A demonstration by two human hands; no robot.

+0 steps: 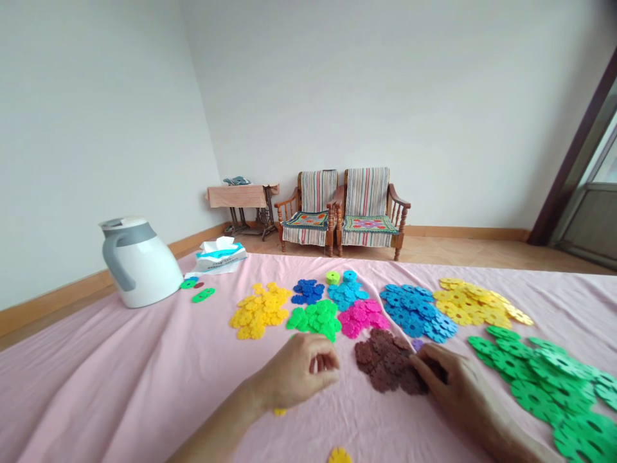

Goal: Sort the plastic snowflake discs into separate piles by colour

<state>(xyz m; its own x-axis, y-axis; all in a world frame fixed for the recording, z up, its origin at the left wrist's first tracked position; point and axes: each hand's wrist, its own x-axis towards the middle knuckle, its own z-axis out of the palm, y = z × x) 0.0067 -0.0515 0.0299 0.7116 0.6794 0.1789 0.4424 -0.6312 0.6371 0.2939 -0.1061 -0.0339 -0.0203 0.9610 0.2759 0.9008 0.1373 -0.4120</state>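
My left hand (301,370) is held over the cloth left of the brown pile, its fingers curled towards the thumb. Nothing shows between the fingertips. At the right edge of a pile of brown notched plastic discs (385,360), my right hand (453,379) has its thumb and fingers closed on brown discs; its palm side is partly hidden. A purple disc (417,345) peeks out by its fingertips. Just beyond my left hand lie bright green discs (315,318), with pink discs (361,317) beside them.
Yellow (260,312), dark blue (307,291), light blue (347,292) and blue discs (417,312) form further piles. On the right are more yellow (475,302) and large green discs (544,373). A white jug (144,267) and tissue pack (219,257) stand left on the pink cloth (144,379).
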